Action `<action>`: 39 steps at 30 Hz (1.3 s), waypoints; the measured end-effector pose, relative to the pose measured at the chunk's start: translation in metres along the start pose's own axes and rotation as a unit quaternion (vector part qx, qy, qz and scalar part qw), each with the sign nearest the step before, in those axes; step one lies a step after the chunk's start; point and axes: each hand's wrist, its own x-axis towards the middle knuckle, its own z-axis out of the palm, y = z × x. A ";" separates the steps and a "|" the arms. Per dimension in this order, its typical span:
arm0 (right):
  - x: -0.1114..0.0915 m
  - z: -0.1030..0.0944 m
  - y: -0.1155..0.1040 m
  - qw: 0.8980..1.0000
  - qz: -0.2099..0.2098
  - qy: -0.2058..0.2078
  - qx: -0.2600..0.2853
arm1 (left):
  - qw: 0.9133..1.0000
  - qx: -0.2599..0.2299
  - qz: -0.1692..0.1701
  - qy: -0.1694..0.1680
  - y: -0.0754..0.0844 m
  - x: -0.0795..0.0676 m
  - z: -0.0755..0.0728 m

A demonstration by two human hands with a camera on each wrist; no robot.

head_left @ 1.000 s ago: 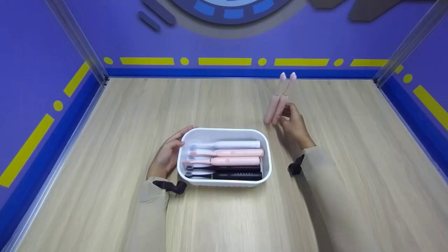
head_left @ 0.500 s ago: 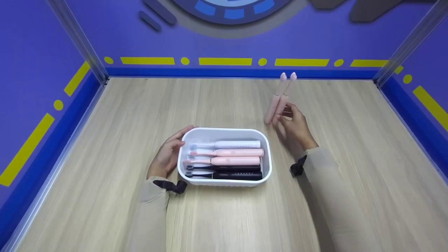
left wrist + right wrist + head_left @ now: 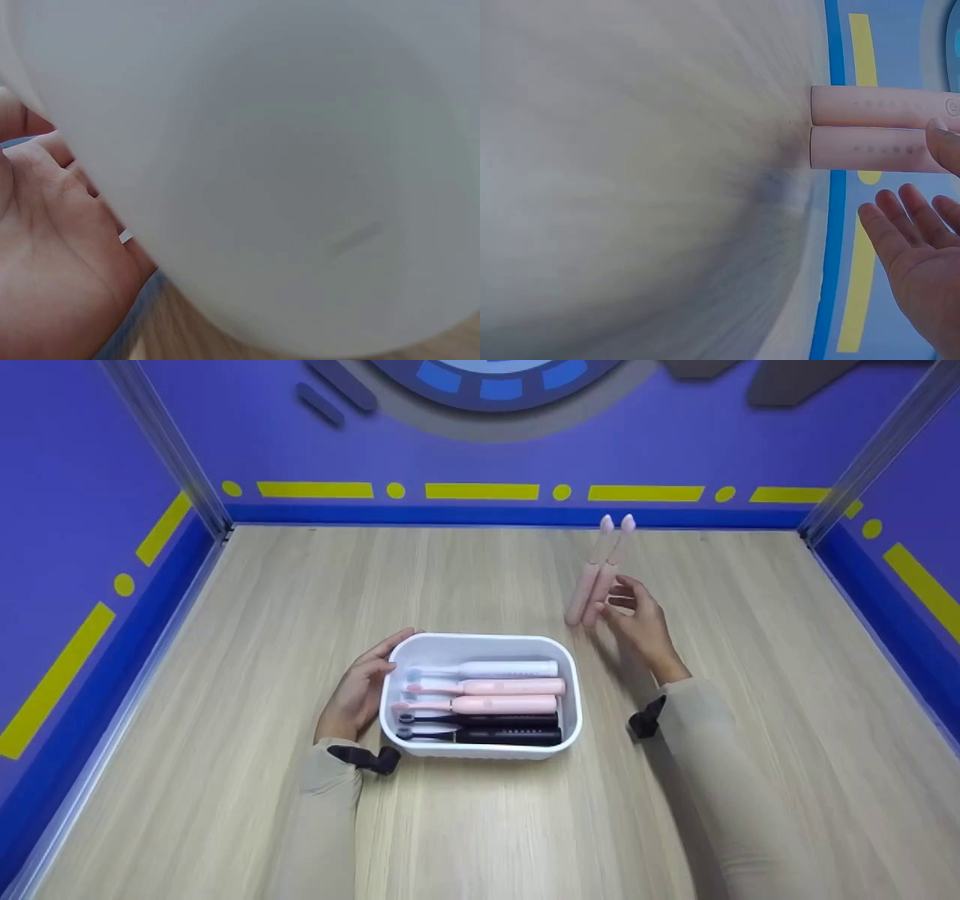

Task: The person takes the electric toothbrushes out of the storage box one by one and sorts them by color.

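Two pink electric toothbrushes [image 3: 581, 594] stand upright side by side on the table, heads up. My right hand [image 3: 641, 626] is beside the right-hand one, its fingers spread and nearly straight. In the right wrist view the thumb [image 3: 943, 146] overlaps the lower brush handle [image 3: 870, 148], while the other fingers stand apart from it. My left hand [image 3: 356, 694] holds the left end of a white plastic bin [image 3: 574, 720], thumb at the rim and fingers round the back corner. In the bin lie a white toothbrush [image 3: 510, 669], pink toothbrushes [image 3: 502, 705] and black toothbrushes [image 3: 510, 736], all with heads to the left.
The bin rests on a light wood-grain table [image 3: 480, 825]. Blue panels with yellow marks close off the back [image 3: 480, 457] and both sides, joined by metal corner posts [image 3: 169, 442]. A black wrist camera [image 3: 646, 718] sits at each cuff.
My right hand has drawn slightly right, its fingers opening away from the standing brush. The two brushes, the bin and my left hand have stayed in place.
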 end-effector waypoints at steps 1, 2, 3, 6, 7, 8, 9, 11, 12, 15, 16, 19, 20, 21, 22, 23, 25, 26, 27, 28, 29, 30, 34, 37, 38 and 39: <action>-0.001 -0.001 -0.001 1.000 -0.005 0.003 0.006 | 1.000 0.001 -0.001 0.000 0.000 0.000 0.000; -0.001 -0.001 -0.003 1.000 -0.009 0.005 0.014 | 1.000 0.002 -0.002 -0.002 0.000 0.000 0.000; -0.003 -0.002 -0.006 1.000 -0.008 0.006 0.018 | 1.000 0.002 -0.002 -0.002 0.000 0.000 0.000; -0.011 -0.005 -0.020 1.000 -0.009 0.006 0.022 | 1.000 0.003 -0.001 -0.003 0.000 0.001 0.000; -0.014 -0.006 -0.025 1.000 -0.009 0.006 0.022 | 1.000 0.003 -0.002 -0.002 0.000 0.001 0.000; -0.016 -0.006 -0.030 1.000 -0.009 0.007 0.020 | 1.000 0.003 -0.002 -0.002 0.000 0.001 0.001; -0.018 -0.007 -0.032 1.000 -0.011 0.009 0.017 | 1.000 0.004 -0.001 -0.002 0.000 0.001 0.001; -0.020 -0.007 -0.035 1.000 -0.012 0.014 0.014 | 1.000 0.001 -0.001 0.001 0.000 0.001 0.001; -0.019 -0.007 -0.032 1.000 -0.016 0.019 0.014 | 1.000 -0.001 -0.001 0.002 0.000 0.001 0.001; -0.016 -0.006 -0.023 0.999 -0.019 0.032 0.016 | 1.000 -0.002 -0.001 0.003 0.000 0.002 0.001; -0.018 -0.006 -0.026 0.999 -0.018 0.034 0.020 | 1.000 -0.003 -0.002 0.005 -0.001 0.002 0.001; -0.024 -0.008 -0.035 0.999 -0.014 0.036 0.025 | 1.000 0.000 -0.002 0.003 -0.001 0.002 0.000; -0.027 -0.009 -0.041 0.999 -0.013 0.034 0.026 | 1.000 -0.001 -0.002 0.004 -0.001 0.002 0.000; -0.031 -0.010 -0.048 0.999 -0.013 0.032 0.025 | 1.000 -0.002 -0.001 0.003 -0.001 0.002 0.000; -0.032 -0.010 -0.048 0.999 -0.013 0.032 0.024 | 1.000 -0.004 -0.001 0.003 -0.001 0.002 0.000; -0.033 -0.011 -0.048 0.999 -0.014 0.032 0.021 | 1.000 -0.004 0.000 0.002 -0.001 0.002 0.000; -0.035 -0.012 -0.048 0.999 -0.016 0.030 0.020 | 1.000 -0.005 0.000 0.002 -0.001 0.002 -0.001; -0.036 -0.013 -0.049 0.999 -0.017 0.028 0.022 | 1.000 -0.004 -0.001 0.002 -0.001 0.002 -0.001; -0.037 -0.014 -0.049 0.999 -0.017 0.025 0.023 | 1.000 -0.002 -0.001 0.000 -0.001 0.001 -0.001; -0.037 -0.014 -0.049 0.999 -0.019 0.022 0.026 | 1.000 0.000 -0.002 -0.001 -0.001 0.001 -0.001; -0.038 -0.015 -0.048 0.999 -0.021 0.019 0.030 | 1.000 0.002 -0.002 -0.003 -0.001 0.001 -0.001; -0.038 -0.015 -0.048 0.999 -0.023 0.016 0.035 | 1.000 0.002 -0.002 -0.004 -0.001 0.001 -0.001; -0.036 -0.016 -0.040 0.998 -0.036 0.002 0.049 | 1.000 0.001 0.002 -0.001 -0.001 0.001 -0.002; -0.035 -0.013 -0.034 0.998 -0.051 -0.008 0.047 | 1.000 0.002 0.005 0.000 -0.001 0.001 -0.001; -0.035 -0.012 -0.032 0.997 -0.055 -0.011 0.047 | 1.000 0.002 0.005 -0.001 0.000 0.000 -0.001; -0.035 -0.011 -0.031 0.997 -0.060 -0.015 0.047 | 1.000 0.002 0.005 -0.002 0.000 0.000 -0.001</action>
